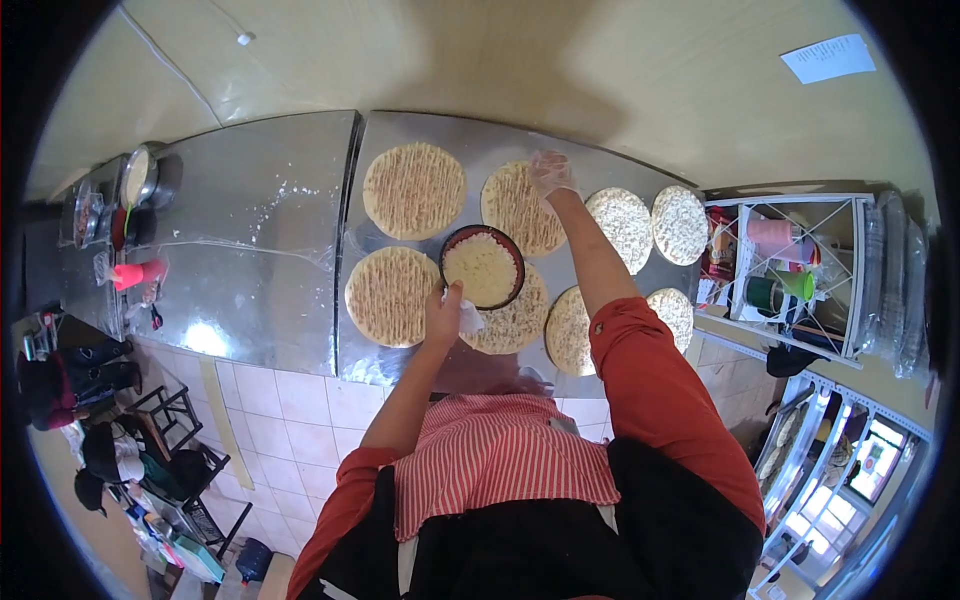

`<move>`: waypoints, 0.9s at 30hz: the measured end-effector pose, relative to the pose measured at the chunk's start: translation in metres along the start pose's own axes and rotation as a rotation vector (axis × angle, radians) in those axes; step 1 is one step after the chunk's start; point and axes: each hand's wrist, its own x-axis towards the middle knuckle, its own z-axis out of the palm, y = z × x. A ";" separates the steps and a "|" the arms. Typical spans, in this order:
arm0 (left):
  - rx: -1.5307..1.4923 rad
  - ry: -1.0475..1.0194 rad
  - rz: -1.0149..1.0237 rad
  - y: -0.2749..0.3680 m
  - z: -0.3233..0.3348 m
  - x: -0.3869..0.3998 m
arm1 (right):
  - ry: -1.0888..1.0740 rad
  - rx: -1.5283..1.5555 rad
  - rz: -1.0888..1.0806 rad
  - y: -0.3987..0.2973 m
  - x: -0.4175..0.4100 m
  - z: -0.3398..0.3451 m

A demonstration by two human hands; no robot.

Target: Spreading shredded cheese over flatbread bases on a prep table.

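Note:
My left hand [442, 315] grips the near-left edge of a dark round bowl [520, 279], thumb on the rim. Pale grated cheese [480, 266] fills much of the bowl. A crumpled white piece, cloth or plastic, [471, 318] hangs beside that hand. In a clear plastic glove, my right hand [553, 172] is over the far right edge of a round flat dough base [517, 206] striped with brown sauce. Its fingers look curled, and what they hold is hidden. Below the bowl, a partly covered base [510, 326] bears pale shreds over its stripes.
Two striped bases [415, 191] [391, 296] lie left on the steel table [247, 300]. Several pale-topped bases [619, 229] lie right, near a wire shelf [795, 352]. A metal bowl [140, 176] and scissors [156, 318] sit far left. People [105, 450] are at lower left.

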 end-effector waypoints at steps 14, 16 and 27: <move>-0.076 0.074 -0.005 0.000 -0.033 -0.008 | -0.111 -0.045 -0.095 -0.098 -0.046 -0.030; -0.087 0.045 -0.053 0.008 -0.031 -0.012 | -0.040 -0.043 -0.180 -0.095 -0.060 -0.031; 0.014 0.070 0.109 0.003 -0.038 -0.015 | -0.138 -0.022 -0.354 -0.161 -0.177 -0.144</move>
